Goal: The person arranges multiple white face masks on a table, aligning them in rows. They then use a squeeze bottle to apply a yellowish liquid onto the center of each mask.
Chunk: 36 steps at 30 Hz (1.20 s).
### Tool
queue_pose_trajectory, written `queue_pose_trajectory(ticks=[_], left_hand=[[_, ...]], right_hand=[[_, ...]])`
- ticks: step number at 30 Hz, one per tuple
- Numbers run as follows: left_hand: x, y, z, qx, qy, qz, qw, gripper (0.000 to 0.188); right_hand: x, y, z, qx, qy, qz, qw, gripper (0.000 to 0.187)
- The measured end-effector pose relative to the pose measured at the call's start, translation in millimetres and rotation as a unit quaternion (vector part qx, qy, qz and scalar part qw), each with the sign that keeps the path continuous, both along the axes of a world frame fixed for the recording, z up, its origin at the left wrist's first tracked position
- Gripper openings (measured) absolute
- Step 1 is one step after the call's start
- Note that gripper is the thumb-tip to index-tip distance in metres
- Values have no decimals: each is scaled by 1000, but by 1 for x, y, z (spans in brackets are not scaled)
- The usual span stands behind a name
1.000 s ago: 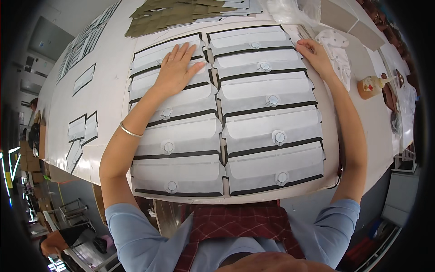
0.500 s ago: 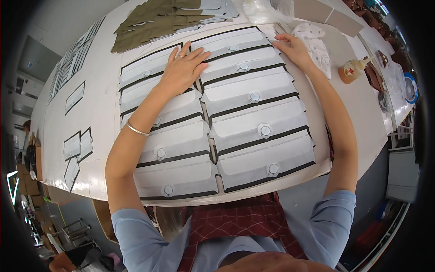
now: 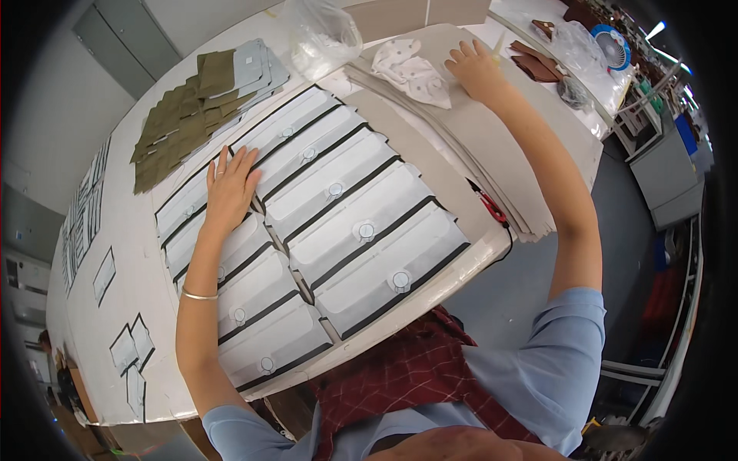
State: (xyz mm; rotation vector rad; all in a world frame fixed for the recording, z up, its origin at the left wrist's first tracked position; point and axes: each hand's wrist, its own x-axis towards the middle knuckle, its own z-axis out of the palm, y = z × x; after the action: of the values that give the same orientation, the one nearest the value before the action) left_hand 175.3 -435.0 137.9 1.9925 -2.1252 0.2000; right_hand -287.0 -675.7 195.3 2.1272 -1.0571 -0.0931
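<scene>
Since the earlier frame, the bare right hand point(image 3: 475, 71) has travelled from the far right corner of the block of whitish, black-edged rectangular panels point(image 3: 365, 223) to a place well beyond that corner, and the view has turned, so the block now slants. Its fingers are loosely spread, knuckles upward, above large flat beige-grey sheets point(image 3: 503, 165) stacked along the block's right side. Just past this hand shows the pale, pointed nozzle of a bottle point(image 3: 499, 41); whether they touch cannot be told. Ringed and palm down, the bare left hand point(image 3: 231, 188) lies at the block's far end, by the seam between its two columns, fingers extended and slightly parted.

Each panel in the block's right column carries a small round clear-looking disc point(image 3: 365, 231). The block lies on a white counter point(image 3: 173, 300). Off its far right corner is a crumpled white spotted cloth point(image 3: 411, 74), and off its far end a clear plastic bag point(image 3: 323, 38). Overlapping olive and grey fabric pieces point(image 3: 184, 115) lie beyond its far left corner; small black-edged white pieces point(image 3: 123, 349) sit to its left. A red-handled tool point(image 3: 490, 206) rests beside its right edge.
</scene>
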Motion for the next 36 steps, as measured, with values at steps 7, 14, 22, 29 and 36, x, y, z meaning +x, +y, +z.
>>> queue_pose_trajectory(ticks=[7,14,22,29,36], left_hand=[[-42,48,38,-12,17,-30,999,52],[-66,61,66,-21,92,-62,994,51],[-169,-77,58,-42,183,-156,970,30],[-203,-242,-6,107,561,55,819,44],[-217,-293,-43,116,591,103,792,48]], right_hand=[[-49,-28,-34,-134,169,-49,975,23],[-68,72,38,-10,-388,83,918,54],[-143,230,20,136,-848,276,432,87],[-215,314,-74,110,-924,226,289,89],[-242,330,-75,22,-941,249,228,82]])
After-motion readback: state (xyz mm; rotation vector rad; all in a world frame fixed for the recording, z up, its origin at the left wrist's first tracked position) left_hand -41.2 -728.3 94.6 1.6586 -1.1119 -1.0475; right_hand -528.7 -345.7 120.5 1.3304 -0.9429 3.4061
